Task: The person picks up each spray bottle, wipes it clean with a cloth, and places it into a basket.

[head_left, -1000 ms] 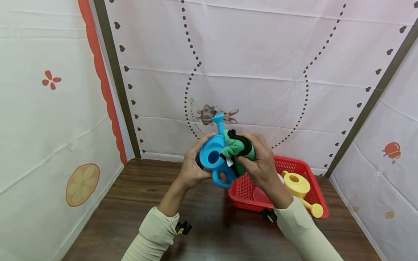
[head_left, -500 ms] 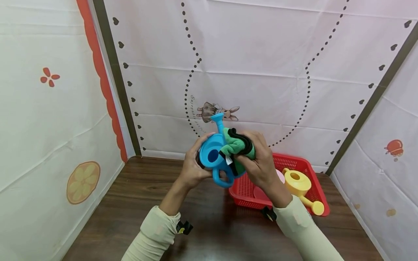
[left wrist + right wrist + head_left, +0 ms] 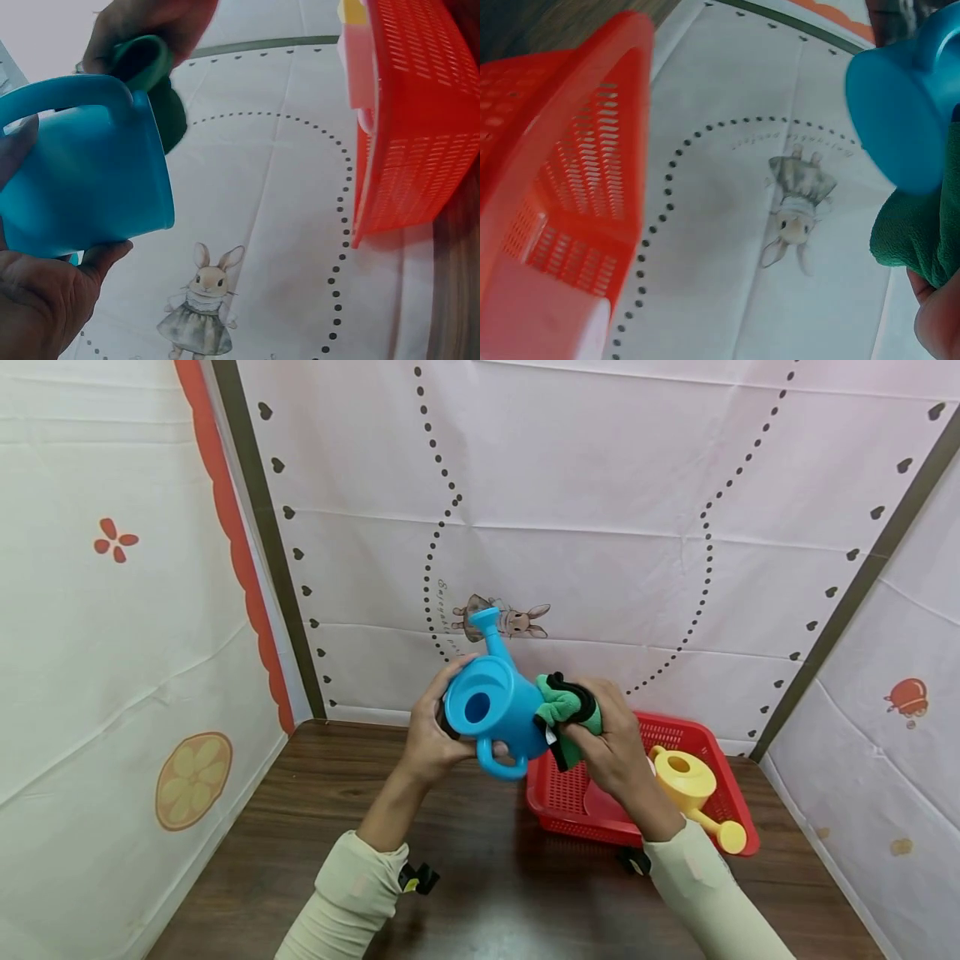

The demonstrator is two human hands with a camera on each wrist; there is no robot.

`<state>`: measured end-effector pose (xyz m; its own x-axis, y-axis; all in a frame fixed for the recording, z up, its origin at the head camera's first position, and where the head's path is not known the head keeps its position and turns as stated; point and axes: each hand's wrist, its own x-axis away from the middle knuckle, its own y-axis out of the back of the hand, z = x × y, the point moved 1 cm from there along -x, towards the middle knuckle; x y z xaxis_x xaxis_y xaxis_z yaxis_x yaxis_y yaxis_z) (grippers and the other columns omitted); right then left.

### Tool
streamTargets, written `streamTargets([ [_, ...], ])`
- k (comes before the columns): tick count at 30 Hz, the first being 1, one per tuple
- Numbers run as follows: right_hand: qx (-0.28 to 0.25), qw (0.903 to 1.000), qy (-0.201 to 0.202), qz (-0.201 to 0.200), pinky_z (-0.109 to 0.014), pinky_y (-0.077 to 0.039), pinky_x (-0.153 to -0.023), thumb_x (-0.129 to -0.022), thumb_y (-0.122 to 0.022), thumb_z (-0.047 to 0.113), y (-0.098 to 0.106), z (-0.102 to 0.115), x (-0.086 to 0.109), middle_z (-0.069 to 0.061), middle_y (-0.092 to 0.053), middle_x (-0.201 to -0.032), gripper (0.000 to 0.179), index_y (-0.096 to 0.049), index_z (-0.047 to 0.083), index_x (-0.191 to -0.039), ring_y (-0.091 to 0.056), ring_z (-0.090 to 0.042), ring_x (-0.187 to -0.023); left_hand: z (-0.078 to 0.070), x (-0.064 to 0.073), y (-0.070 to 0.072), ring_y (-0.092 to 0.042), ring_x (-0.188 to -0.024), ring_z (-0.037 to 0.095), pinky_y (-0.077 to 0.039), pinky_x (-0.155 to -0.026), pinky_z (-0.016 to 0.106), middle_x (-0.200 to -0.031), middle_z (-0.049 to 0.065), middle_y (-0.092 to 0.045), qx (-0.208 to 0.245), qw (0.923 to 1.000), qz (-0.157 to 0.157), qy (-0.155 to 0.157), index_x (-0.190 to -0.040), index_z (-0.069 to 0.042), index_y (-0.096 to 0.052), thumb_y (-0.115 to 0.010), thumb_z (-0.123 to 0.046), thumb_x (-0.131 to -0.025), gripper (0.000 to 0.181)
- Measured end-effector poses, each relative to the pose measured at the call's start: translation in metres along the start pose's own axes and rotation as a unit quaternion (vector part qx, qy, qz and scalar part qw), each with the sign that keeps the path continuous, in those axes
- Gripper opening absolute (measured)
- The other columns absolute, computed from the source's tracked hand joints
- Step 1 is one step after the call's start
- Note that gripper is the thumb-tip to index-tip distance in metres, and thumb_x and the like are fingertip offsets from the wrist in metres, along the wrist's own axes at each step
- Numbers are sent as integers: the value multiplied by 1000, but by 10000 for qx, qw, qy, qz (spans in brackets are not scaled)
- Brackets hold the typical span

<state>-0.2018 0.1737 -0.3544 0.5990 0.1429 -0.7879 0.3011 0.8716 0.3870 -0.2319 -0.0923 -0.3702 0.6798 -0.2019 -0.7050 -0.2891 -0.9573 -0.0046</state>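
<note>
Held up above the table is a blue toy watering can (image 3: 517, 714), its spout pointing away toward the back wall and its open top tilted toward me. My left hand (image 3: 433, 731) grips the can around its left side, thumb and fingers on either side of it; the left wrist view shows the same hand (image 3: 52, 300) below the can's body. In my right hand (image 3: 611, 739) is a bunched green cloth with black edging (image 3: 572, 710), close against the can's right side near the base. The right wrist view shows the cloth (image 3: 919, 229) beside the can (image 3: 896, 112).
A red plastic basket (image 3: 555, 822) stands on the brown wooden table (image 3: 480, 877) at the right. Inside lie a yellow toy watering can (image 3: 684, 781) and a pink item (image 3: 602, 803), partly hidden by my right arm. Printed fabric walls (image 3: 577, 460) enclose the table.
The blue watering can has turned and shifted slightly left, showing more of its side. My right hand with the cloth has moved right and down, from the can's upper side toward its base.
</note>
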Motion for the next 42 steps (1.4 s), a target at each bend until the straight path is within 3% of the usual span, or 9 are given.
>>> streamTargets([
  [6,46,9999,-124,21,-25,-46,-106,-94,-76,3,1,-6,3,-21,-71,-139,47,-71,1,-141,-58,-22,-130,-3,-1,1,-64,-140,22,-54,-120,37,-154,12,-66,68,9999,-85,-48,-167,4,-44,-107,-53,-72,128],
  [10,97,9999,8,52,-29,-48,-106,-96,-76,4,-1,-3,3,-22,-71,-140,48,-70,1,-144,-57,-23,-131,-3,1,1,-63,-141,22,-53,-121,42,-155,14,-66,-29,9997,-206,138,-167,-3,-49,-108,-53,-70,123],
  [14,152,9982,572,-5,-23,-47,-111,-109,-73,25,-5,10,1,-25,-68,-138,47,-66,-3,-146,-58,-31,-129,-1,3,0,-63,-143,23,-52,-122,47,-157,16,-65,-137,9992,-233,308,-165,-12,-54,-110,-43,-70,115],
  [18,444,9892,1388,-132,-22,-48,-112,-114,-63,50,-13,28,-5,-25,-65,-135,63,-64,-5,-145,-57,-39,-125,2,3,-3,-62,-141,23,-50,-124,42,-156,20,-64,-88,9989,-265,386,-163,-8,-56,-108,-9,-70,106],
  [21,709,9792,1894,-187,-32,-51,-110,-114,-62,48,-18,42,-11,-24,-65,-134,61,-64,-5,-144,-57,-41,-125,3,4,-5,-62,-140,21,-50,-122,35,-156,22,-63,-73,9985,-348,412,-162,-5,-57,-99,10,-68,104],
  [26,1011,9666,2342,-260,-49,-53,-108,-114,-63,45,-25,55,-16,-24,-67,-134,57,-65,-5,-142,-57,-42,-126,3,5,-8,-62,-139,22,-53,-119,33,-158,22,-62,-83,9977,-425,528,-163,-5,-55,-94,14,-71,101],
  [32,1217,9611,2468,-229,-52,-53,-109,-115,-59,49,-28,58,-17,-24,-67,-134,60,-64,-5,-143,-57,-43,-128,1,7,-9,-59,-144,33,-54,-118,35,-164,23,-57,-208,9963,-482,683,-169,-5,-48,-92,12,-77,104],
  [37,1317,9635,2328,-80,-53,-57,-108,-115,-60,48,-27,54,-15,-25,-66,-137,61,-62,-5,-145,-57,-42,-130,1,4,-7,-58,-143,28,-51,-118,35,-163,24,-57,-107,9955,-661,673,-170,-3,-46,-93,9,-74,107],
  [42,1353,9698,2025,109,-54,-59,-106,-103,-81,21,-22,46,-10,-24,-65,-139,55,-60,-4,-147,-56,-42,-131,-1,3,-3,-58,-139,22,-49,-118,38,-157,25,-60,66,9938,-900,642,-166,-1,-49,-96,8,-71,107],
])
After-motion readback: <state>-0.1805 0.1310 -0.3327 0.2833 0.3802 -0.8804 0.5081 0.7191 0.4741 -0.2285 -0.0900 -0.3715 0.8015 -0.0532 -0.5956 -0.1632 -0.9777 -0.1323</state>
